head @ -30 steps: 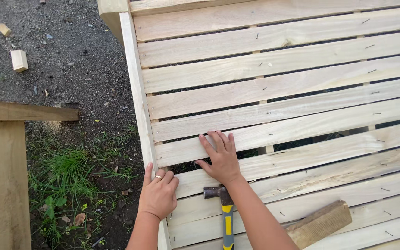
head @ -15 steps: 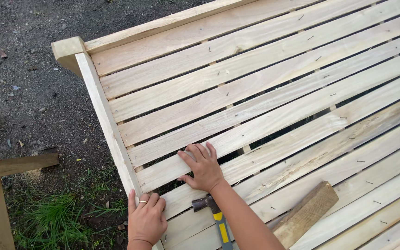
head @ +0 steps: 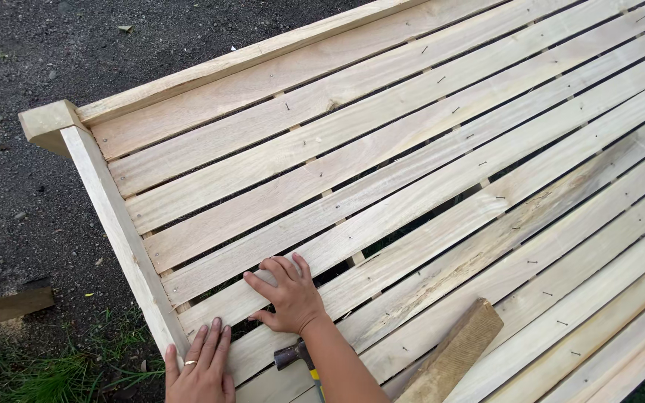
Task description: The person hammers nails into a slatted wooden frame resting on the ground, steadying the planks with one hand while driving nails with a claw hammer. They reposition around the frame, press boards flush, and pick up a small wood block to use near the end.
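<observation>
A slatted frame of pale wooden boards (head: 382,186) fills most of the view. My right hand (head: 287,295) lies flat with fingers apart on one slat near the frame's left end. My left hand (head: 201,366), with a ring on it, rests palm down on the lower slat by the side rail (head: 117,231). Just below my right wrist, a hammer (head: 300,358) with a dark head and yellow handle lies on the slats. Neither hand holds anything.
A short block of darker wood (head: 453,352) lies on the slats at the lower right. Dark gravel ground (head: 54,60) lies to the left, with grass (head: 46,369) and a plank end (head: 5,307) at the lower left. Small nails dot the slats.
The view has swung up and right, so the frame's corner now shows. My left hand has gone from curled at the side rail to flat on the slat. My right hand stays on its slat.
</observation>
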`<control>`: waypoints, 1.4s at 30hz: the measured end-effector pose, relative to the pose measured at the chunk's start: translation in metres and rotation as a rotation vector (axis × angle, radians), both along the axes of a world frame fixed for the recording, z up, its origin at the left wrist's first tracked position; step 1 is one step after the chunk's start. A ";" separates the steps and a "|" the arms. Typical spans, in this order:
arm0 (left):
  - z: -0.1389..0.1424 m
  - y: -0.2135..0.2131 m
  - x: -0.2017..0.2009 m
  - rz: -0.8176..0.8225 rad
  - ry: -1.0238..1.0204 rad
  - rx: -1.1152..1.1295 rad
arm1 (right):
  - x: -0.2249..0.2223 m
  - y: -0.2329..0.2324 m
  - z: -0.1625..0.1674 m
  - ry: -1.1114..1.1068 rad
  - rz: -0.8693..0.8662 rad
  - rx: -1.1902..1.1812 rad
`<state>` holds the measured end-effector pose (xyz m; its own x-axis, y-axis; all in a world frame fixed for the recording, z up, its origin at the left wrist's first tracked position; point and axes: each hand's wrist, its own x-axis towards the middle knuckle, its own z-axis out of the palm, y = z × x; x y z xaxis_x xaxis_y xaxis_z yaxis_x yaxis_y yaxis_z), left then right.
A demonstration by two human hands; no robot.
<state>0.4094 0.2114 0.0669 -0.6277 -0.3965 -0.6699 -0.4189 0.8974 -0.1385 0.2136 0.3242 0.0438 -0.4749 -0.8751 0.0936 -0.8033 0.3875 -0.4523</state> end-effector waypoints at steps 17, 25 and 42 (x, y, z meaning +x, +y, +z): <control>0.011 0.006 -0.003 0.028 0.061 -0.059 | -0.006 -0.001 0.011 -0.003 0.024 -0.013; 0.010 0.007 0.000 0.105 0.395 0.050 | -0.006 -0.004 0.004 0.010 0.025 -0.007; -0.060 0.049 -0.048 0.579 0.949 -0.008 | 0.001 -0.005 -0.005 0.071 -0.007 0.012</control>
